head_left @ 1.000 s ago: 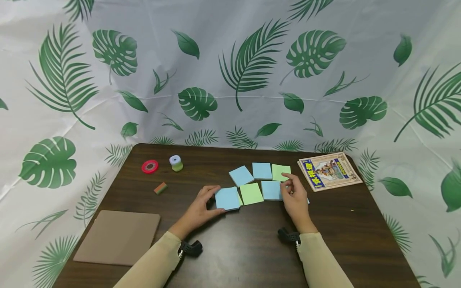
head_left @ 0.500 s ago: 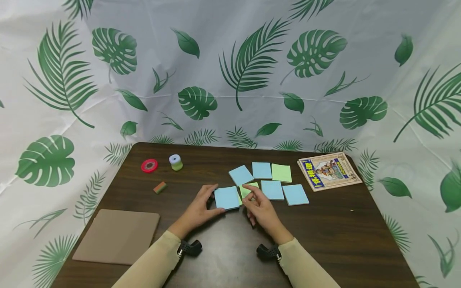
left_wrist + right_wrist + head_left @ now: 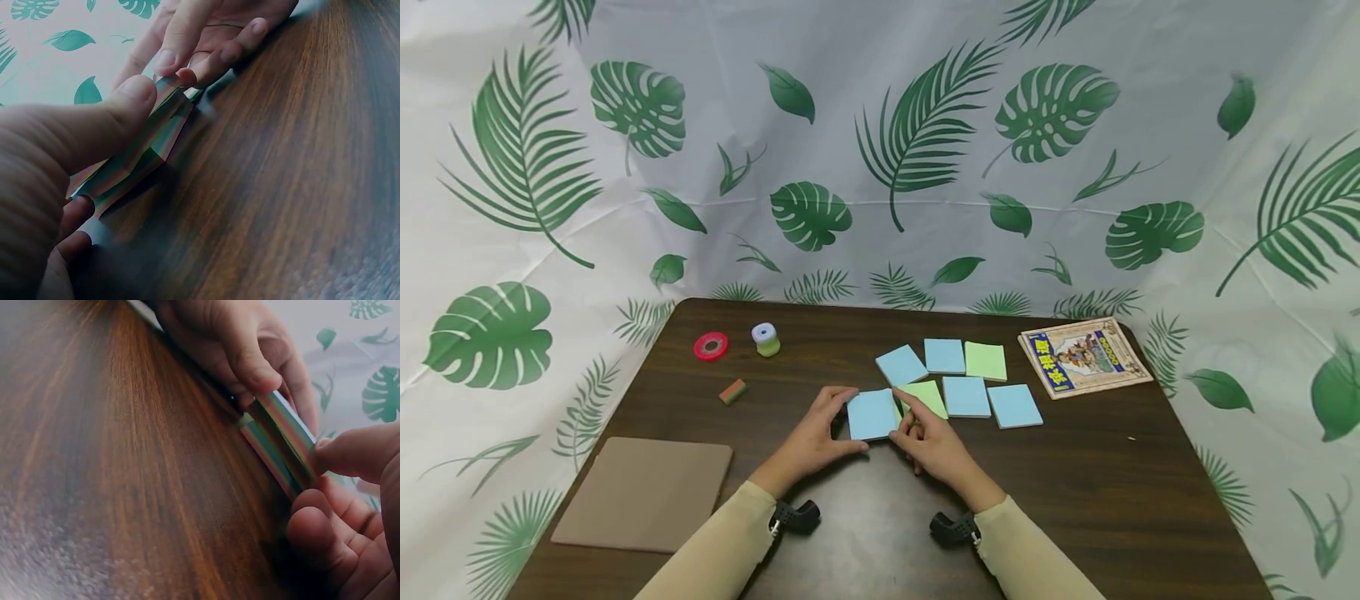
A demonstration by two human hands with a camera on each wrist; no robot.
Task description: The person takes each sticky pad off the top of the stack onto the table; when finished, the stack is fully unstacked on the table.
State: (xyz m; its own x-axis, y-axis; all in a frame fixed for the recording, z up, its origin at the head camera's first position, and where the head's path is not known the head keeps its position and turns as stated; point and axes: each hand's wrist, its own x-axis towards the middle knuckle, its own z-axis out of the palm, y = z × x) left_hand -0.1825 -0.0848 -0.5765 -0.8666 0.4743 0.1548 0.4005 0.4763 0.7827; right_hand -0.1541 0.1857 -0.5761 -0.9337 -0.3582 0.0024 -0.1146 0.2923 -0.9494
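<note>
A blue-topped sticky note pad (image 3: 872,414) is held slightly tilted between both hands near the table's middle. My left hand (image 3: 811,437) grips its left side, thumb at the near edge and fingers at the far edge. At its right edge, my right hand (image 3: 936,446) pinches it between thumb and fingers. Striped coloured sides of the held pad (image 3: 290,428) show in the right wrist view, with another striped pad (image 3: 265,453) just beneath. Right beside it lies a green pad (image 3: 925,396), partly covered by the right fingers.
More pads lie behind and right: blue ones (image 3: 966,397) and a green one (image 3: 986,361). A comic book (image 3: 1086,358) sits far right. To the left are a red tape roll (image 3: 711,346), a white-green roll (image 3: 766,340), a small striped block (image 3: 732,392) and a brown board (image 3: 643,493).
My right hand has come left from the rightmost blue pad, across the green pad, and now takes the held pad's right edge. My left hand has kept its grip.
</note>
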